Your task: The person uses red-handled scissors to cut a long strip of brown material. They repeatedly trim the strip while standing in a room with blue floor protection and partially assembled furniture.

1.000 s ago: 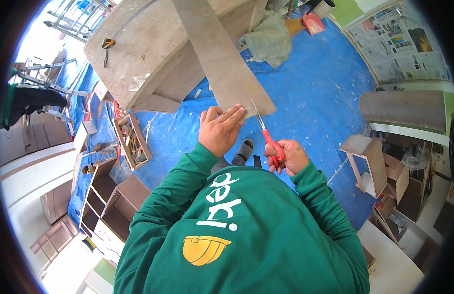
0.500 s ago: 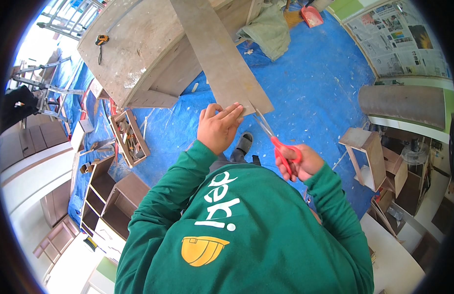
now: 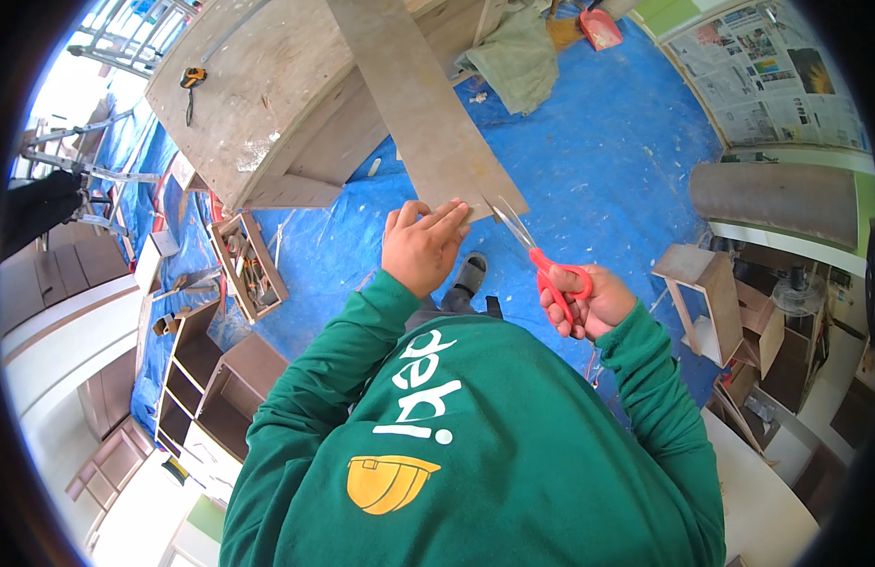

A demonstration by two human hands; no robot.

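A long, flat grey-brown strip of thin sheet (image 3: pixel 428 123) runs from the wooden workbench (image 3: pixel 258 104) out past its edge toward me. At its near end my left hand (image 3: pixel 423 248) grips the left corner, fingers laid over the top; the thumb is hidden. My right hand (image 3: pixel 593 300) holds red-handled scissors (image 3: pixel 553 274), fingers in the loops. Their blades are slightly parted and point at the strip's near edge, by a short slit. Whether the lower blade touches the sheet, I cannot tell.
A tape measure (image 3: pixel 192 79) lies on the workbench. Blue sheeting (image 3: pixel 598 180) covers the floor. On the left are a wooden toolbox (image 3: pixel 258 300) and open cabinets (image 3: pixel 228 387); on the right, a wooden box frame (image 3: pixel 710 298) and a large roll (image 3: pixel 778 203). A red dustpan (image 3: pixel 601 30) lies far off.
My right hand has shifted slightly right with the scissors, and their blades have drawn back a little and turned across the strip's end. My left hand stays almost still on the strip.
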